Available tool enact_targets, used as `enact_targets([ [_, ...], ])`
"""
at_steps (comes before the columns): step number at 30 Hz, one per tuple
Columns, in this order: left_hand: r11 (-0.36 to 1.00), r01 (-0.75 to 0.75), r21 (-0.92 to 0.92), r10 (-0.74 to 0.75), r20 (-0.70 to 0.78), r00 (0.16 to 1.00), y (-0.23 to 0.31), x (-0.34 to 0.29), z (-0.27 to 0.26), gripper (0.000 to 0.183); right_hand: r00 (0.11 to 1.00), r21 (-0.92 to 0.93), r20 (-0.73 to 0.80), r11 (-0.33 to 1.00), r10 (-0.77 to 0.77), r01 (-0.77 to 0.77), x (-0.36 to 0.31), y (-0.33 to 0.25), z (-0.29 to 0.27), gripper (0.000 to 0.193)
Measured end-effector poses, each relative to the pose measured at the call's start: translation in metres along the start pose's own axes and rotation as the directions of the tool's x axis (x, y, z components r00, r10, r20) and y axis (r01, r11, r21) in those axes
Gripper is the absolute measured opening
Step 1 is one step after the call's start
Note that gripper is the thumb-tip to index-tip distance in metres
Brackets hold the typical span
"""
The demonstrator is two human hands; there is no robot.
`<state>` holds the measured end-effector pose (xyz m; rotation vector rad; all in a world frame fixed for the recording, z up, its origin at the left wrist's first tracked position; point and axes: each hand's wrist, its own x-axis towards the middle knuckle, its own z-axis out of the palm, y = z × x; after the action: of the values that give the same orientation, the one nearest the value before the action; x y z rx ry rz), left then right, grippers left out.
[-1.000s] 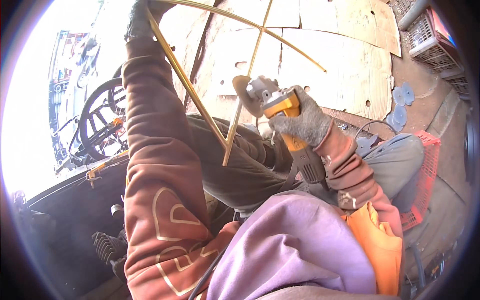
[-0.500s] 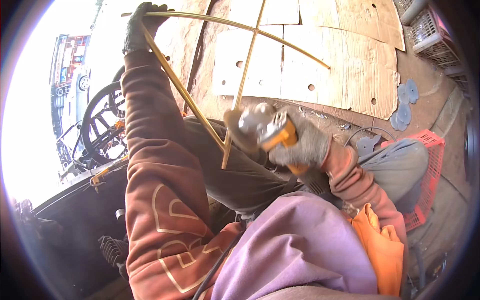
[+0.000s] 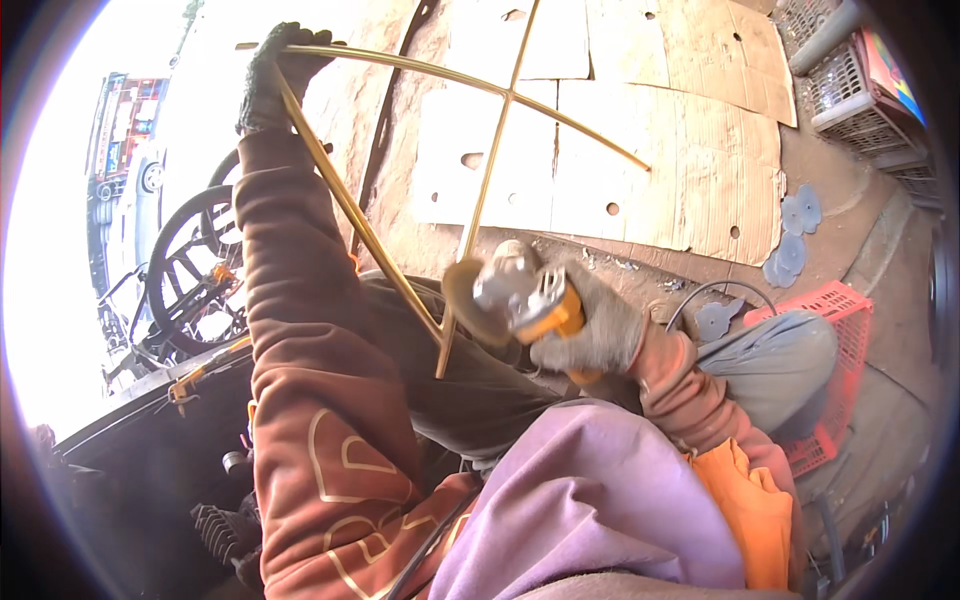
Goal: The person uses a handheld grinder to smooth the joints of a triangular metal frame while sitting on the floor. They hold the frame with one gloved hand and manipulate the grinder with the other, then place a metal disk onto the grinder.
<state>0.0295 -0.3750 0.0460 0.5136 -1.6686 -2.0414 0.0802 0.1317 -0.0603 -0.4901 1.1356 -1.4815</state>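
My left hand, in a dark glove, is stretched far forward and closed around a corner of a gold-coloured metal frame made of thin crossing bars. The frame slants back toward my legs, where two bars meet near my knee. My right hand, in a grey glove, grips a yellow angle grinder with a silver head. Its round brown disc is at the bar just above that meeting point. Blur hides whether disc and bar touch.
Flattened cardboard sheets cover the ground ahead. Several grey discs lie at their right, near a red plastic crate. Grey crates stand far right. A black cable loops behind the grinder. A spoked wheel stands left.
The whole view has shifted, so most things sit lower in the picture. Both hands keep their grips. The grinder's disc appears slightly nearer the frame's lower end.
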Motion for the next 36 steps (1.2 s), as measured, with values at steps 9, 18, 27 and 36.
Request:
enact_targets([
  [9,0.997,-0.068,0.028,0.066,0.051,0.996,0.012,0.0,0.05,0.029,0.975,0.053,-0.214,0.997,0.063,-0.052,0.028,-0.008,-0.036,0.072],
  [18,0.982,-0.151,0.114,0.141,0.089,0.986,0.041,-0.013,0.137,0.031,0.97,0.194,-0.193,0.963,-0.15,0.188,0.027,-0.009,-0.064,0.064],
  [27,0.963,-0.198,0.182,0.21,-0.05,0.976,0.061,-0.047,0.186,0.028,0.987,-0.13,-0.057,0.982,-0.148,0.14,-0.004,-0.035,-0.034,0.065],
  [36,0.936,-0.261,0.236,0.252,0.068,0.965,0.061,-0.071,0.219,0.03,0.963,0.068,-0.25,0.991,-0.096,0.117,0.013,-0.074,-0.107,0.051],
])
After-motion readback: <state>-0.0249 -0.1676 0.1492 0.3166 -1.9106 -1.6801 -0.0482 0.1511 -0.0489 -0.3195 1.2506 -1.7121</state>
